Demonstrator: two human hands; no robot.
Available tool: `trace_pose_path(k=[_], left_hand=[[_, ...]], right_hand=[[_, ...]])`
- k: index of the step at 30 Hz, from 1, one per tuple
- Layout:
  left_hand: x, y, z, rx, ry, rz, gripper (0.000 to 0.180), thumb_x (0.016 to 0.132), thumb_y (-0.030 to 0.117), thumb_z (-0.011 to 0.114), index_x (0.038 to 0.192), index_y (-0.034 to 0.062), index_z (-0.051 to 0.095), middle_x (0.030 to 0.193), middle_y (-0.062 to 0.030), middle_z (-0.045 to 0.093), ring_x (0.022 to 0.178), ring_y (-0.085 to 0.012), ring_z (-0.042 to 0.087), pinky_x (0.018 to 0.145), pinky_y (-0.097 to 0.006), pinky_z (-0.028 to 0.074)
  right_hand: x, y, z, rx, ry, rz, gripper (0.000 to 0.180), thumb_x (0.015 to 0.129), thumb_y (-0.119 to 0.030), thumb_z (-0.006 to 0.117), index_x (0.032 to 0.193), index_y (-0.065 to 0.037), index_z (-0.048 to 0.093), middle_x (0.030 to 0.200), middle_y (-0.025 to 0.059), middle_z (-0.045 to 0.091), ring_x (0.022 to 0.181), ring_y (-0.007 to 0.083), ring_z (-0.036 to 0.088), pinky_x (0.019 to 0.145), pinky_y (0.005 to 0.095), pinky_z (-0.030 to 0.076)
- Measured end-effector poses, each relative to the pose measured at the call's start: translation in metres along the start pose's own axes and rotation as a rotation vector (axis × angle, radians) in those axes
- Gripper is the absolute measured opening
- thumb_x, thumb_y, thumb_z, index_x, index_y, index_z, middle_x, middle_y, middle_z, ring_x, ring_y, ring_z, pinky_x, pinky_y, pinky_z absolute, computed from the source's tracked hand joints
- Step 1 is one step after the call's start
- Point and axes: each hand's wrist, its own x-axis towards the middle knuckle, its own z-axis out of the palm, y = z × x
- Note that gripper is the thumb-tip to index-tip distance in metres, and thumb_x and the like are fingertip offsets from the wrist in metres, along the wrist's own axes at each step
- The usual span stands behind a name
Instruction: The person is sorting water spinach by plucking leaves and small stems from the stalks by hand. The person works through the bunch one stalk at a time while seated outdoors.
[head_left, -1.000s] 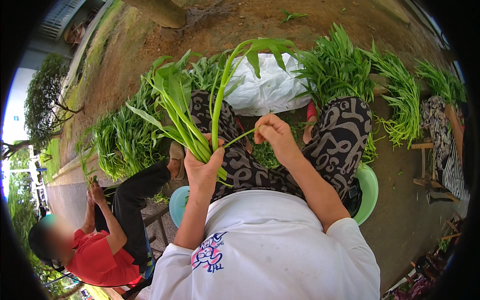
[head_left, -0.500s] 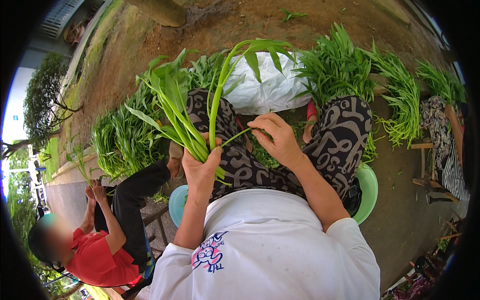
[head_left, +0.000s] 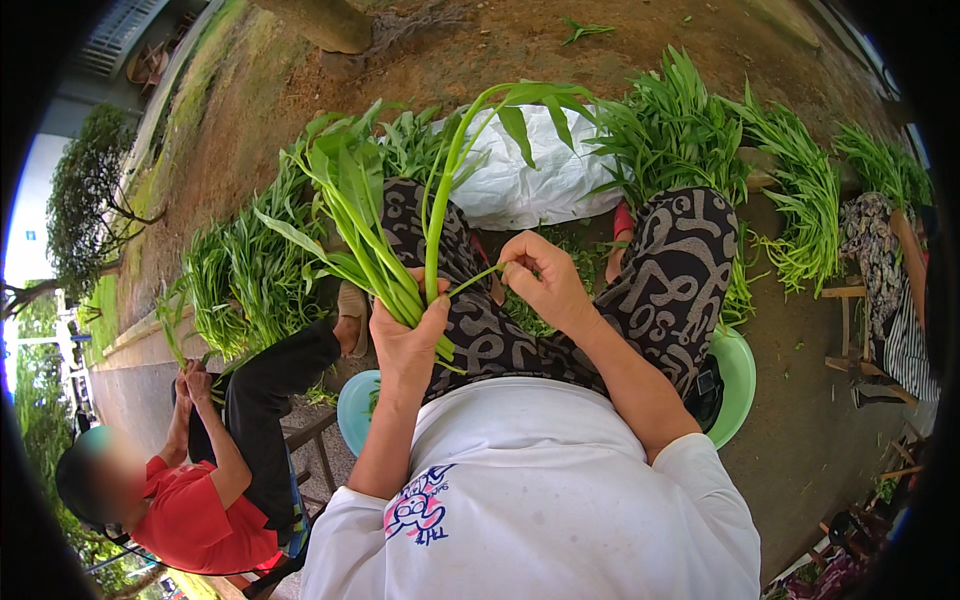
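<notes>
Greens (head_left: 345, 200) sit bunched in my left hand (head_left: 402, 335), fingers wrapped round the stalks (head_left: 388, 278), their long axis running away from me and leaning left. One thin shoot (head_left: 474, 281) slants rightward from that grip to my right hand (head_left: 548, 284), whose thumb and finger pinch its end. A cartoon print with lettering (head_left: 418, 508) marks my white shirt (head_left: 550, 470); letter-like swirls cover my dark trousers (head_left: 690, 255).

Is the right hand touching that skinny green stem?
Touching. The head view shows the right hand pinching one end of the thin green stem, which slants across from the left hand.
</notes>
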Motion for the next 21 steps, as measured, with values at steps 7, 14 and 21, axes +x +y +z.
trace_pose_path(k=[7, 14, 21], left_hand=[[0.0, -0.006, -0.004, -0.035, 0.019, 0.009, 0.028, 0.08, -0.002, 0.062, 0.106, 0.0011, 0.053, 0.093, -0.0045, 0.062, 0.072, -0.006, 0.055, 0.064, -0.02, 0.047], [-0.001, -0.003, -0.005, -0.027, 0.034, -0.015, 0.029, 0.08, -0.002, 0.063, 0.106, 0.0008, 0.053, 0.094, -0.0047, 0.062, 0.075, -0.0068, 0.056, 0.066, -0.02, 0.049], [0.0, -0.006, -0.005, -0.007, -0.008, 0.033, 0.027, 0.079, -0.002, 0.062, 0.104, -0.0007, 0.054, 0.092, -0.0044, 0.062, 0.073, -0.0064, 0.055, 0.065, -0.02, 0.046]], right_hand=[[0.007, -0.006, -0.01, 0.346, 0.146, 0.144, 0.003, 0.087, -0.004, 0.054, 0.09, -0.005, 0.055, 0.087, 0.0032, 0.058, 0.073, 0.0081, 0.055, 0.068, 0.0226, 0.045], [0.007, -0.011, -0.008, -0.269, 0.084, -0.224, 0.021, 0.078, 0.003, 0.062, 0.098, -0.002, 0.058, 0.102, 0.0086, 0.057, 0.089, 0.0174, 0.058, 0.075, 0.0258, 0.046], [0.005, -0.011, -0.001, -0.425, 0.014, -0.453, 0.02, 0.075, 0.004, 0.066, 0.093, -0.004, 0.063, 0.092, 0.0092, 0.061, 0.081, 0.0235, 0.061, 0.07, 0.03, 0.05]])
